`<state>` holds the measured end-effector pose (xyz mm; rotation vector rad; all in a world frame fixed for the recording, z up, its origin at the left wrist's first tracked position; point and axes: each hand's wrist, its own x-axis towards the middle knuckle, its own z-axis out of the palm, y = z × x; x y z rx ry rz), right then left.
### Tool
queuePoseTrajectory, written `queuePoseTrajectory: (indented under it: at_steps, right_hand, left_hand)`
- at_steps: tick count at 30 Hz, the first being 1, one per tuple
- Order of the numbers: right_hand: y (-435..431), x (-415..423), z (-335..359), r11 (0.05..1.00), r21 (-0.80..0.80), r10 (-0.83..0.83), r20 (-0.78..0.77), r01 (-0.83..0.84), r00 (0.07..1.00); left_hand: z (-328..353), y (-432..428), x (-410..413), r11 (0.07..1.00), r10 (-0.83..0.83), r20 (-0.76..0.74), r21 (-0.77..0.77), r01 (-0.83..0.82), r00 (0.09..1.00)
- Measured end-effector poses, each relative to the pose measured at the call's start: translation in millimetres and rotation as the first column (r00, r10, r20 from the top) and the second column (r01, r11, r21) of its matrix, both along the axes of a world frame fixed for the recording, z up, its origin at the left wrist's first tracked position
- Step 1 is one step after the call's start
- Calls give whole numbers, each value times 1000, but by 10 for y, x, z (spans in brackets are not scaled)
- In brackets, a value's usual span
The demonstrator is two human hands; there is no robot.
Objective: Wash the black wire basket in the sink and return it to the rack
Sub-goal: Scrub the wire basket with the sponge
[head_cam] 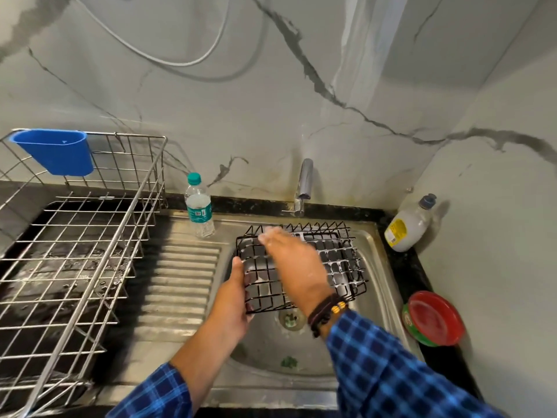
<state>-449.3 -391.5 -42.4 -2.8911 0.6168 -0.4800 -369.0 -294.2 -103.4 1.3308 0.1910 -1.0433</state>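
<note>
The black wire basket (337, 260) hangs tilted over the steel sink (373, 267), with white soap foam on its right-hand wires. My left hand (232, 300) grips the basket's near left edge. My right hand (295, 260) lies across the basket's wires with fingers stretched toward its far left corner; the fingertips are blurred and foamy. The tap (303, 185) stands behind the basket, and no water stream shows. The steel dish rack (90, 242) sits on the counter at the left.
A blue plastic cup holder (57, 152) hangs on the rack's back wall. A water bottle (199, 206) stands by the drainboard (184, 285). A dish soap bottle (410, 224) and a red-lidded tub (434, 318) sit right of the sink. Green scraps lie near the drain (291, 319).
</note>
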Motion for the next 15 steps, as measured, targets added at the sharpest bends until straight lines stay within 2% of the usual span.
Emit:
queuePoseTrajectory:
  at_steps: [2,4,6,8,12,15]
  right_hand:
    - [-358,-245,-4,981,12,-196,38,196,980]
    - [-662,-477,5,928,64,-371,51,368,927]
    - [-682,-496,33,899,62,-435,19,433,900]
    - [-440,-313,56,917,75,-393,10,392,919]
    - [41,61,-11,986,72,-147,-2,147,989]
    - [-46,62,-17,991,78,-114,37,111,993]
  left_hand:
    - [-38,34,44,1000,-9,-12,-5,8,1000]
    - [-35,56,55,999,-40,44,31,39,998]
    - [-50,62,38,998,-67,74,10,66,995]
    - [-21,48,3,998,-64,93,10,63,994]
    - [-60,32,-19,999,-50,30,0,50,998]
    - [-66,76,8,1000,-11,-9,26,11,1000]
